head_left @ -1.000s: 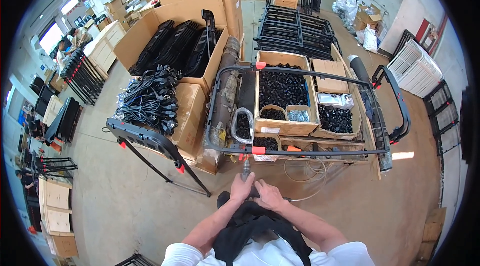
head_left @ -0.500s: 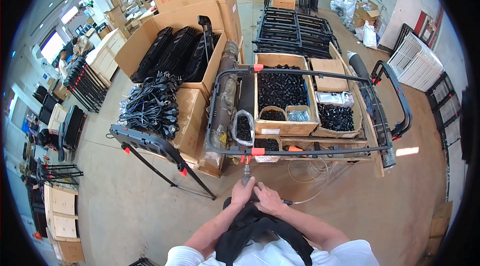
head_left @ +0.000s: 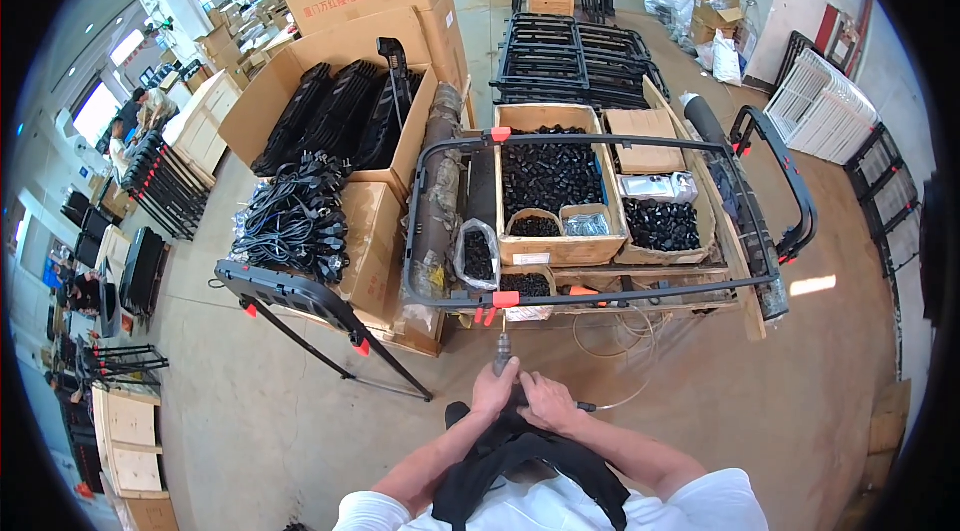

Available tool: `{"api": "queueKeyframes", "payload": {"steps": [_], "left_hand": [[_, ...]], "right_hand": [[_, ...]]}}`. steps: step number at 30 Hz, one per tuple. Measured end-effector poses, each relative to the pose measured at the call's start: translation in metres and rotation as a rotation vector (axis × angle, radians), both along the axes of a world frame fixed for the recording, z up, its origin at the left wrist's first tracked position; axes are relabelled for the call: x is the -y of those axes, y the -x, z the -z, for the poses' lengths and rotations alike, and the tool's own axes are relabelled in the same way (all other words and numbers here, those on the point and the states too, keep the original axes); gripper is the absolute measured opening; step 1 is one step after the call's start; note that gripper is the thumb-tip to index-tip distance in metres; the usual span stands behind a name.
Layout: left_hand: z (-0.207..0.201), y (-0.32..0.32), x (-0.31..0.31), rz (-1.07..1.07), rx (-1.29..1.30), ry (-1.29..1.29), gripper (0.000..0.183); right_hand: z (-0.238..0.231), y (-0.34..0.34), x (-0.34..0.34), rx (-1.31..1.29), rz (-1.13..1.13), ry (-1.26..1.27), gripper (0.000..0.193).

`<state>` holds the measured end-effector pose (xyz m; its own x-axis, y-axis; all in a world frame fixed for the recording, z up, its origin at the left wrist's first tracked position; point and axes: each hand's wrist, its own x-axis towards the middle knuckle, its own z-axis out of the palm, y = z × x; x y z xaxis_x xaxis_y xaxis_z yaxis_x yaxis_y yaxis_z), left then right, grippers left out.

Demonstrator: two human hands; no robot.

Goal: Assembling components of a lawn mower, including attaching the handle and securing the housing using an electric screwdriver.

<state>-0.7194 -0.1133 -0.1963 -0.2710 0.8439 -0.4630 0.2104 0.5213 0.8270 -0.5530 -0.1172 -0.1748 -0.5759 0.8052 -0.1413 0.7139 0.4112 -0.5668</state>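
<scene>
Both hands are wrapped round an air screwdriver, its grey metal nose pointing away from me. My left hand grips the tool's body just behind that nose. Closed beside it, my right hand holds the rear part, near where a thin air hose joins. The bit reaches the near bar of a black tubular frame, at a red joint piece with red tabs hanging below. I cannot tell whether the bit touches a screw. The frame lies across the bench, over the parts boxes.
A wooden box of black caps stands inside the frame, beside a carton of black parts. Power cords are heaped at left on a carton. A folding leg assembly juts out front left. Black frames are stacked behind.
My hands and the screwdriver have shifted slightly right along the frame's near bar. The whole view has swung a little, moving the bench slightly left.
</scene>
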Motion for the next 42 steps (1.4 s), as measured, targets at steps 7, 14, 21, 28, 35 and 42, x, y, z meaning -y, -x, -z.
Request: {"api": "queueKeyframes", "payload": {"steps": [7, 14, 21, 28, 35, 42], "left_hand": [[0.001, -0.009, -0.007, -0.017, 0.049, -0.044, 0.046], [0.009, -0.004, -0.013, -0.013, -0.040, -0.021, 0.049], [-0.010, -0.011, -0.021, 0.014, -0.069, 0.012, 0.051], [-0.001, -0.011, -0.029, 0.020, -0.105, 0.012, 0.053], [0.000, -0.008, -0.036, 0.013, -0.127, 0.025, 0.060], [-0.005, -0.009, -0.031, 0.008, -0.082, -0.025, 0.065]], "right_hand": [[-0.005, -0.009, -0.009, -0.030, 0.049, -0.028, 0.074], [-0.002, -0.006, -0.013, -0.057, 0.068, 0.018, 0.084], [0.008, -0.012, -0.020, -0.075, 0.065, 0.012, 0.089], [0.000, -0.012, -0.028, -0.023, 0.080, 0.076, 0.094], [-0.009, -0.008, -0.032, 0.039, 0.067, 0.093, 0.078], [0.004, -0.001, -0.022, -0.004, 0.065, -0.083, 0.058]]}}
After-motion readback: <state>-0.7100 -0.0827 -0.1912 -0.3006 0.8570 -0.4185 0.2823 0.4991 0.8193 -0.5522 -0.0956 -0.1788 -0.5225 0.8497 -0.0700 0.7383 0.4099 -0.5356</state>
